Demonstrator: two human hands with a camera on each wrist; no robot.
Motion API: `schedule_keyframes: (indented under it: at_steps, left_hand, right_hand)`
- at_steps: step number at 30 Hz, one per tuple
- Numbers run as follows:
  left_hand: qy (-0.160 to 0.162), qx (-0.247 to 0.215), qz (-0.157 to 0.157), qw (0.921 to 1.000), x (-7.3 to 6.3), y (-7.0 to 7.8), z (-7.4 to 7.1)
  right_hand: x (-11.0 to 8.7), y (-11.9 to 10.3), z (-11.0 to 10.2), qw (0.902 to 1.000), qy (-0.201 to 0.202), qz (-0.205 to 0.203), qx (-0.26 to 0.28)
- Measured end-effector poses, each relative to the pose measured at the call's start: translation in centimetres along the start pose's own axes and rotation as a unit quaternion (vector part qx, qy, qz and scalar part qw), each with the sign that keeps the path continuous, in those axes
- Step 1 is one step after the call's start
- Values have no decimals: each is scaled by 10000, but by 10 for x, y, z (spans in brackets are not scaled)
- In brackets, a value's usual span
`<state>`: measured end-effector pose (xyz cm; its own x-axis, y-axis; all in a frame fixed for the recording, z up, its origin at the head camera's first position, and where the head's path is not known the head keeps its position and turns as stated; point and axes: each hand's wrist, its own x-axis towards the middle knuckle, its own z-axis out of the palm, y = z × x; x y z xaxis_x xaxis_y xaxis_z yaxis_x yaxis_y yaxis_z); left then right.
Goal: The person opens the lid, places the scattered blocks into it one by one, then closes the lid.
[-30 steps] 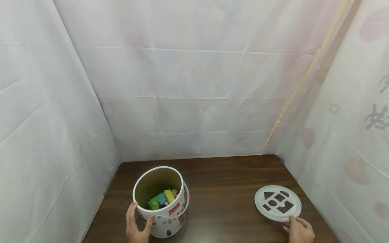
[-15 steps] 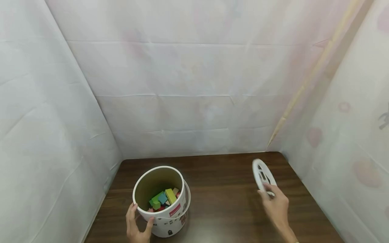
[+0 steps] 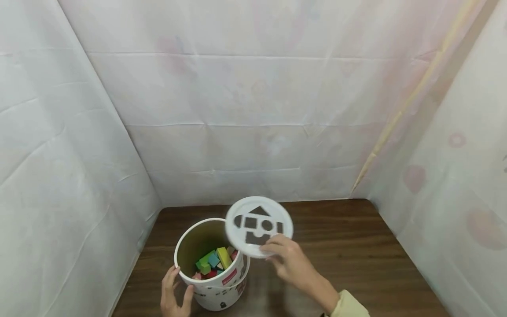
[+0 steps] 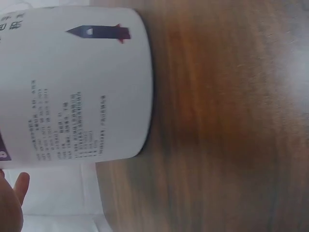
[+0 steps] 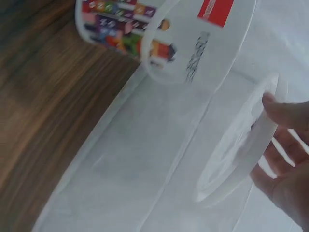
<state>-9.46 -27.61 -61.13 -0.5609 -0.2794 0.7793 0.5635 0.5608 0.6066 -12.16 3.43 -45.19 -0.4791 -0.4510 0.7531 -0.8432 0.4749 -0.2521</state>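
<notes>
A white bucket [image 3: 214, 293] with printed pictures stands on the table, its top uncovered. Inside lie several coloured toy blocks [image 3: 214, 260]. At the bucket's left side my left hand [image 3: 173, 297] rests against it, fingers at the rim and thumb spread along the outer wall. In the left wrist view only a bit of that hand [image 4: 10, 205] shows beside the printed wall. My right hand [image 3: 291, 263] pinches a round white lid [image 3: 259, 222] by its near edge. The lid, with shaped cut-outs, is held tilted above the right part of the bucket's rim.
The dark wooden table [image 3: 348, 259] extends to the right of the bucket. White cloth [image 3: 237, 145] hangs behind it and on both sides. A clear handle [image 5: 147, 48] hangs down the bucket's side in the right wrist view.
My right hand has lifted the lid off the table on the right and carried it left to the bucket, turning it on the way. My left hand stays at the bucket.
</notes>
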Motion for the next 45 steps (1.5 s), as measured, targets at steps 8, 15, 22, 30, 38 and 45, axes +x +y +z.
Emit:
schedule_keyframes:
  at_steps: [8,15,22,30,38,45]
  left_hand:
    - [65,-267,-114,9996,26,9,-12]
    - [-528,-114,-668,9963,49,21,-3]
    - [-539,-194,-143,9983,59,23,-2]
    - [-426,-531,216,9974,47,42,2]
    - [-490,-435,236,9976,38,17,13]
    - [-575,-372,54,9976,36,12,10]
  right_hand:
    - [32,-18,50,9893,-1179,-861,71]
    - [31,-18,73,9752,-2142,-555,95]
    - [39,-5,80,9647,-2610,334,-122]
    - [30,-7,98,9492,-2918,1131,-319]
    - [26,-5,96,9560,-2573,1380,-286]
    - [25,-3,102,9574,-2377,1618,252]
